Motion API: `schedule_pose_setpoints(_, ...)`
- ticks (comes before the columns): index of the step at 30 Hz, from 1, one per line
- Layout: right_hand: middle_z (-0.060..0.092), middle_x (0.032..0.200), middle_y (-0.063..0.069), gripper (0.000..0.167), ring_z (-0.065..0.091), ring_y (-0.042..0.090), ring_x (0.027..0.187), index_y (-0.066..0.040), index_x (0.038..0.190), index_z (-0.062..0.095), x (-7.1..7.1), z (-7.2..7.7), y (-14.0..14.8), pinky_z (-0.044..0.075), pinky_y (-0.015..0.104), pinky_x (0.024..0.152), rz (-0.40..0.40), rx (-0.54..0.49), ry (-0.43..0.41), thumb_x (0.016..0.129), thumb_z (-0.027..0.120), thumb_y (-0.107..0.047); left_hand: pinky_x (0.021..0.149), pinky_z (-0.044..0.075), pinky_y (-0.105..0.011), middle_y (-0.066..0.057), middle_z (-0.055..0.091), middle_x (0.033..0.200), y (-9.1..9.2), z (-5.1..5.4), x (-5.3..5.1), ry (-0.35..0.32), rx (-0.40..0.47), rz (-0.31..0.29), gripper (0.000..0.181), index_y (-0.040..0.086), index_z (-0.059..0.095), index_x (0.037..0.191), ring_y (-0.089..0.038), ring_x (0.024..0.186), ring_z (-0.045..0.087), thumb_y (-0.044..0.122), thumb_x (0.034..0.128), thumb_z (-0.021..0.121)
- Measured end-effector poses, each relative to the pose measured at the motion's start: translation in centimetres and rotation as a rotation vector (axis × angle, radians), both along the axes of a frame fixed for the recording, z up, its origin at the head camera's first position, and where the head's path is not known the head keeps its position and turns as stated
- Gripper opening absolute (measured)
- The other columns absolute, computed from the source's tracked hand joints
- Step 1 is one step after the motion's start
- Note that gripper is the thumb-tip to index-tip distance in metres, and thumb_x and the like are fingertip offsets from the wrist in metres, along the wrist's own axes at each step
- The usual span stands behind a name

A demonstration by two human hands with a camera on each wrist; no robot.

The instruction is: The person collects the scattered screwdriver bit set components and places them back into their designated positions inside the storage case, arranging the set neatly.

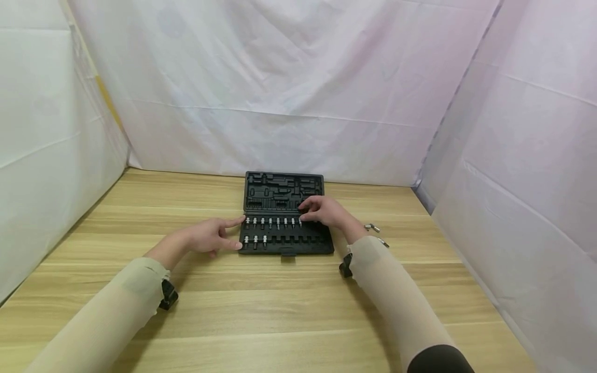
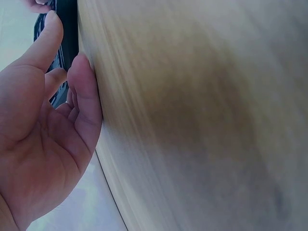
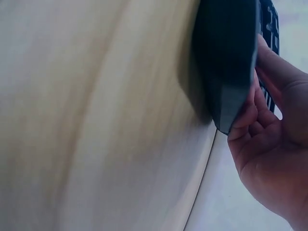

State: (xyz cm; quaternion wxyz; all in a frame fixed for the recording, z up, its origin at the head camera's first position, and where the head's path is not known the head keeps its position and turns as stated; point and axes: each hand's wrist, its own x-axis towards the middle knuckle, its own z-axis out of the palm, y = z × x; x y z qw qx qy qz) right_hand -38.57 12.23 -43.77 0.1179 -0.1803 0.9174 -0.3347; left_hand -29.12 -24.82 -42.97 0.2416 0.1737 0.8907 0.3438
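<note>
An open black socket case [image 1: 277, 253] lies on the table, with several silver bit sockets [image 1: 270, 223] in its upper row and three [image 1: 255, 241] at the left of its lower row. My left hand [image 1: 210, 237] touches the case's left edge with straight forefinger and thumb. Over the right end of the upper row is my right hand [image 1: 326, 211]. Its thumb tip meets the last visible bit socket [image 1: 300, 222], its forefinger bent above; whether they pinch it is hidden. In the right wrist view, its other fingers [image 3: 248, 115] curl by the case's side [image 3: 226, 62].
Loose silver bit sockets [image 1: 372, 227] lie on the wooden table [image 1: 261, 311] right of the case, partly behind my right forearm. The raised case lid [image 1: 284, 189] stands at the back. White cloth walls [image 1: 280, 129] rise behind and on both sides.
</note>
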Motion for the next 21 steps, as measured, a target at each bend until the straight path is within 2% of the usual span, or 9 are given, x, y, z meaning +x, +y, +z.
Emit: schedule_pose_setpoints(21, 0.070, 0.101, 0.008, 0.032, 0.066, 0.024, 0.089, -0.015, 0.132, 0.072, 0.6, 0.5, -1.2, 0.053, 0.036, 0.078, -0.062, -0.011, -0.044, 0.101, 0.082, -0.018, 0.067, 0.056, -0.036, -0.014, 0.062, 0.096, 0.0, 0.0, 0.1, 0.023, -0.014, -0.015, 0.094, 0.022, 0.022, 0.177, -0.019, 0.065, 0.058, 0.042, 0.1036, 0.077)
